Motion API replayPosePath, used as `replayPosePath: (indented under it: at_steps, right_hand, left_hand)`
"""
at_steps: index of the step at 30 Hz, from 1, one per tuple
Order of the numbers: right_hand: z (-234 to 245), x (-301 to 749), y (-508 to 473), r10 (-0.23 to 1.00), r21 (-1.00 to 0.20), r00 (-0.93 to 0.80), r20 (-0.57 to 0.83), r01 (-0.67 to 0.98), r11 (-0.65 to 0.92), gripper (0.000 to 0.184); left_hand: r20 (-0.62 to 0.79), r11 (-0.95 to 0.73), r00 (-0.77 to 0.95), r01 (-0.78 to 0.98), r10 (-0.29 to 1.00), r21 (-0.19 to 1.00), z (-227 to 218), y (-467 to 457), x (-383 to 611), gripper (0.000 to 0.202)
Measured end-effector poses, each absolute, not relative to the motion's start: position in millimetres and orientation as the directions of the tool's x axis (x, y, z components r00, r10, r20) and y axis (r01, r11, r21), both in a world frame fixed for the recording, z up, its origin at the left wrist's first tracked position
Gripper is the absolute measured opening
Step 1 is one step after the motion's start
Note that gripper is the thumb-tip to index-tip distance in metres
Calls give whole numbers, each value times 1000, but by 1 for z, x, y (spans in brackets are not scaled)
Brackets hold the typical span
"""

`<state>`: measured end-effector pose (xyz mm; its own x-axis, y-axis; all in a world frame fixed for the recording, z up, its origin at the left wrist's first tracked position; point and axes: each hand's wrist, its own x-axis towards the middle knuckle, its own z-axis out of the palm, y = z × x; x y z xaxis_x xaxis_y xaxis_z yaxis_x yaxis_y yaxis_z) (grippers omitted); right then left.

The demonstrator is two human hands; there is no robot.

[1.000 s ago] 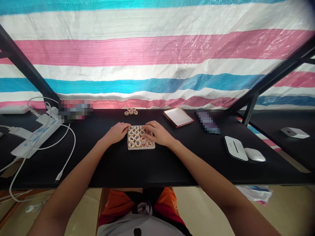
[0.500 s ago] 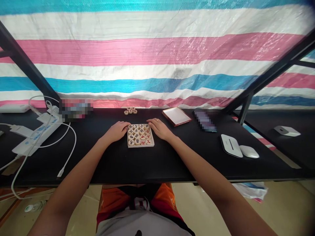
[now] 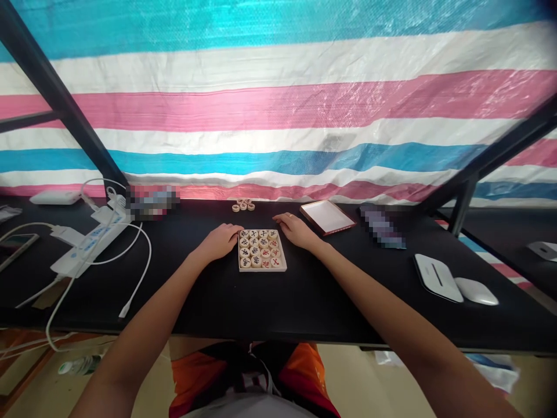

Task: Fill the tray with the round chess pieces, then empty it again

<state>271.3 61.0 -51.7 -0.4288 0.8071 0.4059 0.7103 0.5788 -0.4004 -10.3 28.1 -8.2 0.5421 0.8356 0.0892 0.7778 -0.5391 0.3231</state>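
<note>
A shallow white box (image 3: 262, 269) stands before me on the black desk. It holds rows of round Chinese chess pieces (image 3: 255, 251), some with black characters and some with red ones. My left hand (image 3: 221, 241) lies along the box's far left corner, its fingers stretched out and the tips touching the edge. Beyond the far right corner is my right hand (image 3: 296, 230), fingers extended and slightly apart from the box, with nothing visible in it. Several loose chess pieces (image 3: 243, 205) sit in a small cluster farther back.
A box lid (image 3: 328, 217) lies at the back right, near a blurred dark item (image 3: 382, 226). A white mouse (image 3: 476, 291) sits beside a white flat device (image 3: 437, 277). To the left are a power strip (image 3: 89, 247) and white cables. A striped sheet (image 3: 278, 110) hangs behind.
My right hand has come away from the box's corner, moving a little outward. My left hand stays at the box. The whole view has shifted, so the desk appears farther right and lower.
</note>
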Motion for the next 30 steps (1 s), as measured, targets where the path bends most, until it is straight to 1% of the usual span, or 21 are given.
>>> replayPosePath:
  at_steps: [3, 6, 10, 13, 16, 18, 20, 24, 27, 30]
  right_hand:
    - [-45, 267, 84, 810, -318, -475, 344, 753, 576, 39]
    - [-40, 257, 104, 817, -228, -492, 302, 795, 563, 48]
    - [-40, 242, 121, 785, -136, -561, 264, 784, 606, 59]
    - [-38, 234, 127, 741, -98, -627, 242, 744, 661, 60]
    - [-35, 228, 128, 712, -52, -671, 205, 719, 693, 57]
    - [-34, 227, 127, 715, -49, -664, 218, 725, 687, 53]
    - [-34, 229, 124, 731, -50, -629, 265, 748, 661, 47]
    - [-36, 243, 110, 747, -91, -573, 336, 770, 631, 26]
    - [-36, 262, 96, 778, -181, -524, 347, 777, 603, 16]
    - [-30, 277, 77, 813, -314, -492, 311, 754, 577, 14]
  left_hand:
    - [83, -540, 545, 777, 834, 323, -8, 28, -11, 36]
    - [92, -546, 548, 774, 831, 320, -10, 30, -12, 36]
    - [102, -563, 563, 764, 821, 317, -12, 31, -12, 36]
    - [105, -569, 567, 762, 817, 309, -12, 32, -12, 36]
    - [107, -565, 561, 768, 821, 302, -13, 33, -11, 36]
    - [106, -564, 561, 768, 821, 302, -13, 33, -11, 36]
    - [102, -564, 562, 768, 821, 304, -13, 33, -11, 36]
    - [94, -550, 550, 778, 830, 303, -12, 32, -11, 37]
    - [91, -553, 555, 774, 827, 308, -12, 33, -12, 37]
    - [84, -551, 555, 774, 828, 311, -12, 33, -12, 37]
